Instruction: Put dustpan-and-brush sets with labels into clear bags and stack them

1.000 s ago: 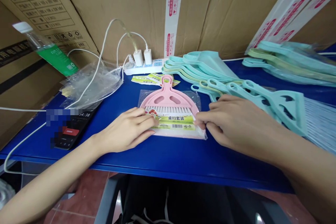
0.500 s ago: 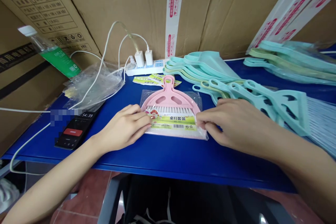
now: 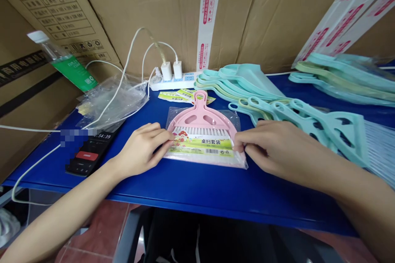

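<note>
A pink dustpan and brush set point(image 3: 202, 117) lies flat on the blue table in a clear plastic bag, its handle sticking out at the far end. White bristles and a green-and-yellow label card point(image 3: 206, 146) show through the film. My left hand point(image 3: 148, 147) pinches the bag's left edge beside the card. On the opposite edge, my right hand point(image 3: 262, 144) has its thumb and fingers closed on the film. Both fingertips are partly hidden by the hands.
Turquoise dustpans point(image 3: 243, 80) and brushes point(image 3: 327, 125) lie at the right. Behind are loose label cards point(image 3: 177, 96) and a white power strip point(image 3: 188, 79). A phone point(image 3: 88, 154), plastic bags point(image 3: 114, 98), a bottle point(image 3: 72, 70) and cables occupy the left. Cardboard boxes point(image 3: 160, 4) wall the back.
The view has shifted slightly. My left fingers have drawn a little left, baring more of the card's left end. My right hand stays at the right edge, and the set lies in place.
</note>
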{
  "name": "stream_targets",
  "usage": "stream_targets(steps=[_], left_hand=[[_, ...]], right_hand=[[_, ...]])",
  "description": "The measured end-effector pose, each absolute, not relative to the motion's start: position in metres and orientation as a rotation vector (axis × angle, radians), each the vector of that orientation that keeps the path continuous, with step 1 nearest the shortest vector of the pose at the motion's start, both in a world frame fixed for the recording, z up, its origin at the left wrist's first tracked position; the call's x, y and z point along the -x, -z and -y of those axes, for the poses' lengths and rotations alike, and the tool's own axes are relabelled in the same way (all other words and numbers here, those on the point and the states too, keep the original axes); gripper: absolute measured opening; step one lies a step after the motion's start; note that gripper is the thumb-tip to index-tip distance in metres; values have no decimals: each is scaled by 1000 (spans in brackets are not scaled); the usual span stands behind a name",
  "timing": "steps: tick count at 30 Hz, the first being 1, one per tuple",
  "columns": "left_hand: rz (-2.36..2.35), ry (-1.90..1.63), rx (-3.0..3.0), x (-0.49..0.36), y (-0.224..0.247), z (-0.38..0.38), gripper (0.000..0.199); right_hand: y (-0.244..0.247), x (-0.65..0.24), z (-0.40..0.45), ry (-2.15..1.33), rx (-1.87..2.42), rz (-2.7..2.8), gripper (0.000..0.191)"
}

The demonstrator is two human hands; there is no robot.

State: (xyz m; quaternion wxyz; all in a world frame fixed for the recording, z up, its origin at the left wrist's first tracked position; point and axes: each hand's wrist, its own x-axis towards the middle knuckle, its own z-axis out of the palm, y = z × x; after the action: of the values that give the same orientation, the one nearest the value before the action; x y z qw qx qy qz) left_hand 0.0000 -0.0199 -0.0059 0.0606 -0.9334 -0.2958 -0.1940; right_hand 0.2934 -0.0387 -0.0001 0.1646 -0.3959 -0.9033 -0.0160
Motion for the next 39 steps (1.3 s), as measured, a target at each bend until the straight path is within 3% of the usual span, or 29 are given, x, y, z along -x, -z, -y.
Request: stream_targets(steps=[9,17,24,31,39], left_hand=[[859,594,2650,3,5,18,22],[553,507,2868,5,5,17,25],[632,577,2716,9,-1,17,28],[551,548,2749,8,-1,17,31],[801,419,2822,4,-1,18,41]], right_hand=[[4,-291,32,-41,1096,2412,27],[12,-291,28,-22,903,2526,29],[10,-290,27,145,773,2655,34],[14,-291,26,70,747,2708,31],[13,-292,28,29,774,2713,34]])
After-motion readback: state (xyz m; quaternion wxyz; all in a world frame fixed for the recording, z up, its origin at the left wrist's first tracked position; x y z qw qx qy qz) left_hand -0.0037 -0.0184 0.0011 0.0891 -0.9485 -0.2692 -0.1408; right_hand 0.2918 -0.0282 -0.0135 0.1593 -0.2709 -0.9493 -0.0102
